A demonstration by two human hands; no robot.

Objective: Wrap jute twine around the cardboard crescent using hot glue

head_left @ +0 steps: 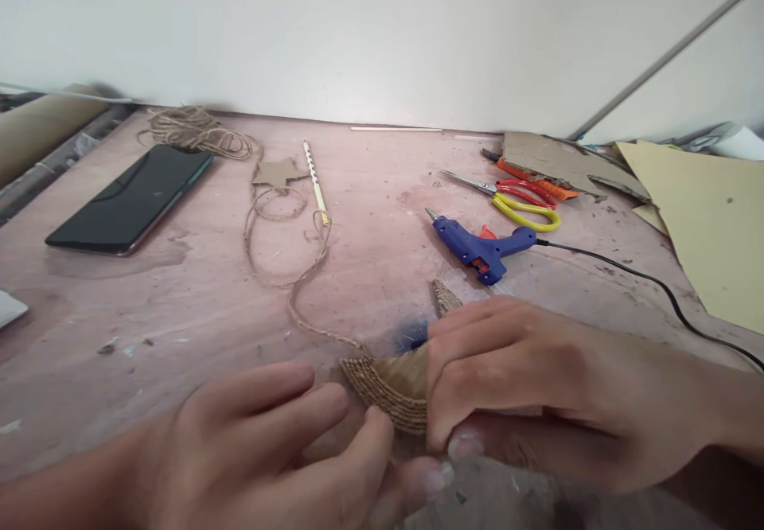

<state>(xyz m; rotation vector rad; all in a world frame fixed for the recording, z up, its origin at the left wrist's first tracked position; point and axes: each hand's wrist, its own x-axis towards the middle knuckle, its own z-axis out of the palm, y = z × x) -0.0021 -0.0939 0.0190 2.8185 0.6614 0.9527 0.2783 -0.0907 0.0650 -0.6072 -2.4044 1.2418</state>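
Right hand (519, 391) grips the twine-wrapped crescent (397, 403), hiding its middle; whether my left hand (256, 442) holds it, I cannot tell.

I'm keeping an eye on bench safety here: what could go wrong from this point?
The glue gun lies just beyond the right hand; if its nozzle is hot, which the picture can't show, reaching forward might cause a burn. Its black cord trails off to the right and could snag, dragging the gun. Loose twine loops at the pencil's near end and runs to the twine-wrapped piece, so a tug might shift the pencil.
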